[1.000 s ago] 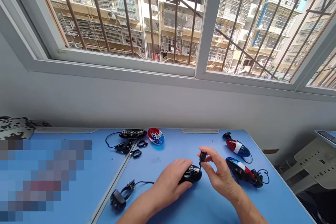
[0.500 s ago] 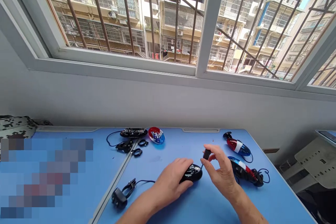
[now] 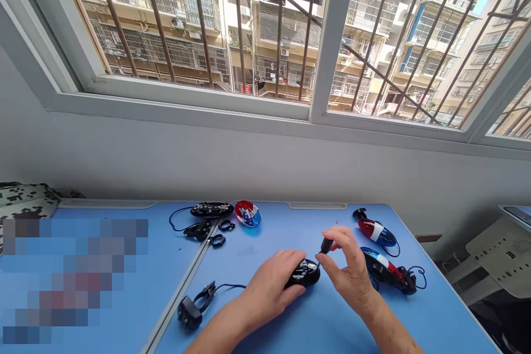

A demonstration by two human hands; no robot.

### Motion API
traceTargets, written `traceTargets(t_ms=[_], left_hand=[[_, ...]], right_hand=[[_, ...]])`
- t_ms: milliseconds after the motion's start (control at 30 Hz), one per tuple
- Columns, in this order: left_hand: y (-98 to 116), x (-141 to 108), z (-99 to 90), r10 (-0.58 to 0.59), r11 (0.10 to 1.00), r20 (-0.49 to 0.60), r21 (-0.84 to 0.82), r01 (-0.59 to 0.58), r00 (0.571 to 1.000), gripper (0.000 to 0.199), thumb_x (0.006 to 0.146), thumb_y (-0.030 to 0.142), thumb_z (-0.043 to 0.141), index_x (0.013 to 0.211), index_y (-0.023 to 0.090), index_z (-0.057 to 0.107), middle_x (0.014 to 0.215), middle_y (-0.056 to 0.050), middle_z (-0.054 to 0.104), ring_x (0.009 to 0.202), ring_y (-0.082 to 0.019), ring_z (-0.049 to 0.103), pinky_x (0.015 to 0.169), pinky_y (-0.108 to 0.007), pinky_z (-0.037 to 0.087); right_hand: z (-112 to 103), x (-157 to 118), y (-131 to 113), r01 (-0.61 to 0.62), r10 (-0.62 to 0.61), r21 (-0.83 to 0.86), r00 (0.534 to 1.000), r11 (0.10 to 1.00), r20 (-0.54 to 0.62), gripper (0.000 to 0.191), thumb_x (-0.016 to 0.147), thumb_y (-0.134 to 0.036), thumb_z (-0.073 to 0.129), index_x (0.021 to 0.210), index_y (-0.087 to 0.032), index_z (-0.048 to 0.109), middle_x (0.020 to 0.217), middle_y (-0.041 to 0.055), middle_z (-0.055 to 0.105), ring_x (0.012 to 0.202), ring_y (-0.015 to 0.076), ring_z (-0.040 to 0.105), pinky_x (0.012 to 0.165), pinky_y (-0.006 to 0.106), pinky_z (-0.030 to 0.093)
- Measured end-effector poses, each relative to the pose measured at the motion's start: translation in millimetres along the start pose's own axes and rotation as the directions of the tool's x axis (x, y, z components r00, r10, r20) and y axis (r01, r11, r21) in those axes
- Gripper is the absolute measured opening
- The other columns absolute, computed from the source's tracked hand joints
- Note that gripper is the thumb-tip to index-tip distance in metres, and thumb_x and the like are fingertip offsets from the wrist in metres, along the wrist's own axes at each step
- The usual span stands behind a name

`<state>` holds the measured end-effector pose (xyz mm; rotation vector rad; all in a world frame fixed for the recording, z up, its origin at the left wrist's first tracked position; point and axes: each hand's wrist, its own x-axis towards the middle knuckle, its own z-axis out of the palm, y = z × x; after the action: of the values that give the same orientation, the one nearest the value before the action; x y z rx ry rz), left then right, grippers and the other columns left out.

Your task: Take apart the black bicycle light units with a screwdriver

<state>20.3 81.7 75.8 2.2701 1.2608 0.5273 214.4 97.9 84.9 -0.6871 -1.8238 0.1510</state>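
My left hand (image 3: 271,285) is wrapped over a glossy black oval device (image 3: 306,272) that looks like the body of a bicycle horn, pressing it to the blue table. Between the thumb and fingertips of my right hand (image 3: 349,271) is a short black-handled screwdriver (image 3: 326,245). It leans, its thin shaft pointing down at the right end of the device; the exact contact of the tip is too small to tell. A cable runs from under my left hand to a black button unit with a clamp (image 3: 191,312) at the lower left.
At the back left lie another black oval body (image 3: 212,209), black clamp rings (image 3: 217,240) and a red-and-blue shell (image 3: 248,214) with small parts in it. Two red, white and blue horns (image 3: 376,232) with cables lie on the right. A seam (image 3: 182,287) crosses the table (image 3: 265,235).
The screwdriver handle tilts slightly more, and the right thumb and fingers have shifted a little around it. My left hand and the oval device stay in place.
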Motion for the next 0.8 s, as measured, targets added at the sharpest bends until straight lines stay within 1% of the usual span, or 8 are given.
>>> traceTargets(t_ms=[133, 233, 333, 467, 533, 633, 700, 800], left_hand=[[0.5, -0.1, -0.8, -0.008, 1.000, 0.006, 0.005, 0.008, 1.000, 0.044, 0.078, 0.016, 0.062, 0.121, 0.024, 0.052, 0.120, -0.006, 0.062, 0.105, -0.027, 0.055, 0.090, -0.041, 0.045], [1.0, -0.4, -1.3, -0.016, 1.000, 0.008, 0.000, 0.016, 1.000, 0.046, 0.078, 0.016, 0.063, 0.122, 0.024, 0.052, 0.118, -0.005, 0.063, 0.105, -0.027, 0.055, 0.089, -0.040, 0.046], [2.3, -1.1, -2.0, -0.013, 1.000, 0.012, -0.001, 0.013, 1.000, 0.045, 0.078, 0.015, 0.063, 0.121, 0.024, 0.052, 0.119, -0.005, 0.063, 0.105, -0.027, 0.055, 0.089, -0.040, 0.046], [6.2, -1.2, -4.2, -0.033, 0.999, 0.016, -0.003, 0.033, 0.999, 0.044, 0.079, 0.015, 0.064, 0.121, 0.024, 0.052, 0.120, -0.006, 0.062, 0.106, -0.027, 0.055, 0.090, -0.039, 0.045], [8.2, -0.8, -5.5, -0.041, 0.999, 0.026, -0.001, 0.041, 0.999, 0.044, 0.079, 0.015, 0.064, 0.121, 0.022, 0.052, 0.119, -0.006, 0.063, 0.106, -0.027, 0.055, 0.090, -0.040, 0.045], [9.4, -0.1, -6.0, -0.042, 0.999, 0.036, 0.009, 0.041, 0.998, 0.042, 0.079, 0.014, 0.064, 0.119, 0.021, 0.054, 0.118, -0.006, 0.063, 0.105, -0.027, 0.055, 0.090, -0.040, 0.045], [8.5, 0.2, -5.1, -0.040, 0.999, 0.031, 0.014, 0.040, 0.999, 0.042, 0.079, 0.014, 0.064, 0.118, 0.021, 0.054, 0.118, -0.006, 0.063, 0.104, -0.027, 0.055, 0.090, -0.040, 0.045], [6.3, 0.1, -3.4, -0.032, 0.999, 0.014, 0.014, 0.032, 0.999, 0.044, 0.079, 0.015, 0.064, 0.120, 0.024, 0.052, 0.119, -0.006, 0.063, 0.105, -0.027, 0.055, 0.090, -0.040, 0.045]], right_hand=[[-2.3, 3.6, -2.3, -0.006, 0.006, -0.008, 1.000, 1.000, -0.029, 0.029, 0.090, -0.013, 0.055, 0.115, -0.026, 0.056, 0.091, 0.0041, 0.062, 0.074, 0.0154, 0.058, 0.058, 0.028, 0.053], [-2.3, 3.9, -5.8, 0.035, -0.035, 0.033, 0.999, 0.999, 0.019, 0.035, 0.090, -0.010, 0.050, 0.121, -0.026, 0.054, 0.095, 0.0058, 0.065, 0.078, 0.0168, 0.060, 0.061, 0.030, 0.055], [-0.6, 2.3, -7.3, 0.045, -0.048, 0.061, 0.998, 0.997, 0.047, 0.041, 0.090, -0.007, 0.047, 0.127, -0.026, 0.050, 0.099, 0.0065, 0.067, 0.082, 0.0175, 0.061, 0.064, 0.031, 0.055], [1.5, -0.7, -4.1, 0.014, -0.014, 0.023, 1.000, 1.000, 0.018, 0.039, 0.089, -0.013, 0.055, 0.125, -0.026, 0.050, 0.103, 0.0074, 0.064, 0.085, 0.0182, 0.059, 0.062, 0.030, 0.055], [1.5, -1.2, -1.5, -0.010, 0.010, -0.008, 1.000, 1.000, -0.008, 0.036, 0.088, -0.016, 0.058, 0.122, -0.026, 0.052, 0.101, 0.0066, 0.062, 0.082, 0.0173, 0.058, 0.059, 0.028, 0.054], [0.5, -0.5, 0.9, -0.027, 0.026, -0.033, 0.999, 0.999, -0.037, 0.033, 0.088, -0.014, 0.058, 0.119, -0.026, 0.053, 0.094, 0.0042, 0.061, 0.074, 0.0148, 0.058, 0.056, 0.027, 0.054], [-0.3, 0.4, 0.7, -0.021, 0.020, -0.029, 0.999, 0.999, -0.033, 0.033, 0.088, -0.012, 0.057, 0.118, -0.026, 0.054, 0.094, 0.0042, 0.063, 0.074, 0.0149, 0.059, 0.056, 0.027, 0.054], [-0.8, 1.2, -1.8, 0.010, -0.010, 0.015, 1.000, 1.000, 0.007, 0.038, 0.089, -0.009, 0.052, 0.123, -0.027, 0.052, 0.098, 0.0061, 0.066, 0.081, 0.0168, 0.062, 0.059, 0.028, 0.056]])
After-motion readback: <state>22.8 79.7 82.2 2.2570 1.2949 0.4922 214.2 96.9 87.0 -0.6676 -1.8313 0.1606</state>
